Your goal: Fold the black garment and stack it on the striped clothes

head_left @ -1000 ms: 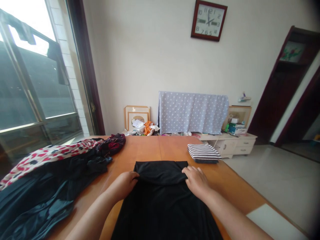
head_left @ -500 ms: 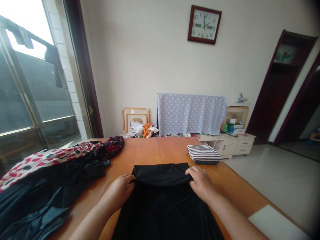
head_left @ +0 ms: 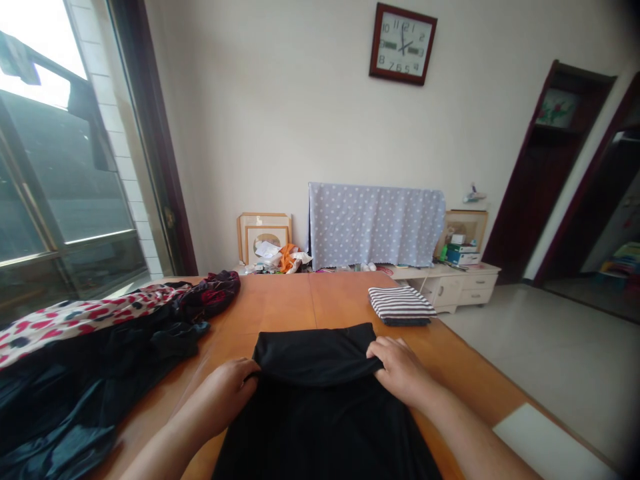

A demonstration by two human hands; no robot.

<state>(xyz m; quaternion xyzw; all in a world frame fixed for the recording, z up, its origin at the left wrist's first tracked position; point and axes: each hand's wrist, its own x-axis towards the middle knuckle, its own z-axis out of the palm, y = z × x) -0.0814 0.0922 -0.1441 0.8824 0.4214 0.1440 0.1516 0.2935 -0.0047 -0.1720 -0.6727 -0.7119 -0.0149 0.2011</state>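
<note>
A piece of black clothing (head_left: 320, 427) lies spread on the wooden table (head_left: 280, 303), its far end folded over toward me. My left hand (head_left: 235, 385) pinches the left end of the folded edge. At the right end, my right hand (head_left: 397, 367) is closed on the same edge, thumb below and fingers on top. Between the two hands the edge sags slightly. What kind of garment it is cannot be made out, and its near part runs out of view at the bottom.
A folded striped garment stack (head_left: 401, 305) sits at the table's right edge. Dark clothes (head_left: 95, 380), a red-spotted cloth (head_left: 85, 313) and a dark red patterned cloth (head_left: 213, 293) are heaped on the left. A white sheet (head_left: 547, 440) lies at the lower right.
Both hands have drawn the folded edge slightly toward me, so the folded-over part looks deeper. The whole view has shifted a little, with things appearing further left.
</note>
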